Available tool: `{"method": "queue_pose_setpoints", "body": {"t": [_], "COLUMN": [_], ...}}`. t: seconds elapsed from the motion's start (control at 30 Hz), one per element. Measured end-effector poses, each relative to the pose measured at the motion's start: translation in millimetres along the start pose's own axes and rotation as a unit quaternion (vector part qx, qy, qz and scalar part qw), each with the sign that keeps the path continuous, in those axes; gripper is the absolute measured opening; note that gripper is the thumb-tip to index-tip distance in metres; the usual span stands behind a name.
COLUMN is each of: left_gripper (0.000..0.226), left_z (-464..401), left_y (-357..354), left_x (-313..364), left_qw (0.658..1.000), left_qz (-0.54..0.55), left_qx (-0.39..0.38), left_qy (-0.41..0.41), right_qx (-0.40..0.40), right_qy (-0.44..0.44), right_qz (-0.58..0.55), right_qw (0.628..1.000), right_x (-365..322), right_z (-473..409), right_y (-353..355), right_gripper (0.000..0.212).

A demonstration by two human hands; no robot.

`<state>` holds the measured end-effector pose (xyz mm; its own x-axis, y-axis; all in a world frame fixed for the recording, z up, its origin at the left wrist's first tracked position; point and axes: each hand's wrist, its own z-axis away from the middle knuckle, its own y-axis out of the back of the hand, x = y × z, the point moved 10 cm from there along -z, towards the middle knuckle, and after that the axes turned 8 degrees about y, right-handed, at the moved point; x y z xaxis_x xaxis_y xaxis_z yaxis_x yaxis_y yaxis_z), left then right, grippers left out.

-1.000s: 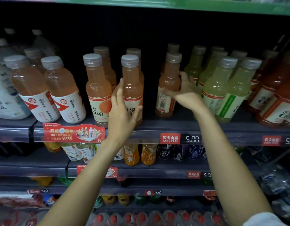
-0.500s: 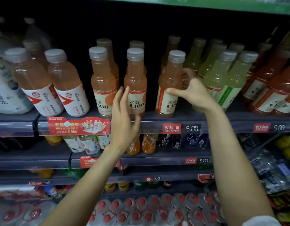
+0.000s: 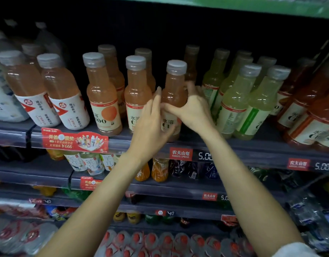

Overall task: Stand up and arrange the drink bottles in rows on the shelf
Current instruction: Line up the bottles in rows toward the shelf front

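Fingers (image 3: 194, 89) of our right hand (image 3: 192, 110) were curled round the waist of a peach-coloured C100 bottle (image 3: 173, 89), the thumb pointing left across its front, holding it upright at the front edge of the shelf (image 3: 252, 145). Our left hand (image 3: 152, 125) lay against the same bottle's left side and lower label with its fingers straight and close together, touching rather than gripping. We saw the bottle's grey cap (image 3: 176, 67) clear above both hands.

Just to its left along the front edge stood two more peach C100 bottles (image 3: 102, 101), each with another behind it. Further left, toward the shelf's left end, two pinkish bottles with white and red labels (image 3: 63, 95) stood side by side. To the right of the held bottle stood pale green bottles (image 3: 234, 101) in rows running to the back, and beyond them, at the right end, red-orange bottles (image 3: 311, 119). A red promotional tag (image 3: 74, 140) and a price label reading 5.00 (image 3: 204, 155) were fixed to the shelf's front lip. Lower shelves held other drinks, too blurred for us to name.
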<state>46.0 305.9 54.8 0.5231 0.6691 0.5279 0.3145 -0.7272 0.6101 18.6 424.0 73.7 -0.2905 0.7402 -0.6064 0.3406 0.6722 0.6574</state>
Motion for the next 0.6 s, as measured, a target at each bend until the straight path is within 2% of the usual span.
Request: {"method": "queue_pose_setpoints", "body": {"t": [0.07, 0.17, 0.23, 0.3, 0.33, 0.4, 0.47, 0.6], "left_gripper": [0.085, 0.084, 0.083, 0.081, 0.08, 0.081, 0.082, 0.082], "left_z": [-1.4, -2.1, -2.7, -4.0, -4.3, -5.0, -4.9, -4.6], "left_y": [-2.5, -4.2, -3.7, -1.3, -1.8, -0.6, 0.0, -1.4], "left_x": [1.7, 3.1, 2.8, 1.7, 1.2, -1.5, -2.8, -3.9], "left_qw": [0.999, 0.997, 0.995, 0.994, 0.994, 0.993, 0.993, 0.994], "left_qz": [-0.018, -0.042, -0.048, -0.05, -0.05, -0.05, -0.048, -0.036], "left_qx": [0.028, 0.061, 0.079, 0.089, 0.09, 0.091, 0.09, 0.085], "left_qy": [0.009, 0.031, 0.038, 0.039, 0.042, 0.051, 0.054, 0.053], "right_qx": [-0.02, -0.051, 0.045, 0.138, 0.142, 0.079, 0.022, -0.002], "right_qy": [0.022, 0.025, 0.053, 0.092, 0.105, 0.097, 0.07, 0.055], "right_qz": [-0.026, -0.152, -0.183, -0.111, -0.048, 0.093, 0.175, 0.309], "right_qw": [0.999, 0.987, 0.981, 0.98, 0.983, 0.988, 0.982, 0.95], "right_x": [-0.3, 19.4, 36.1, 42.0, 39.8, 34.0, 33.3, 40.2], "right_z": [-1.4, -1.6, -5.8, -10.9, -15.5, -31.1, -46.8, -75.6], "right_y": [0.3, 2.3, 26.7, 48.9, 50.0, 31.1, 10.2, -8.1], "right_gripper": [0.064, 0.047, 0.028, 0.026, 0.029, 0.04, 0.049, 0.037]}}
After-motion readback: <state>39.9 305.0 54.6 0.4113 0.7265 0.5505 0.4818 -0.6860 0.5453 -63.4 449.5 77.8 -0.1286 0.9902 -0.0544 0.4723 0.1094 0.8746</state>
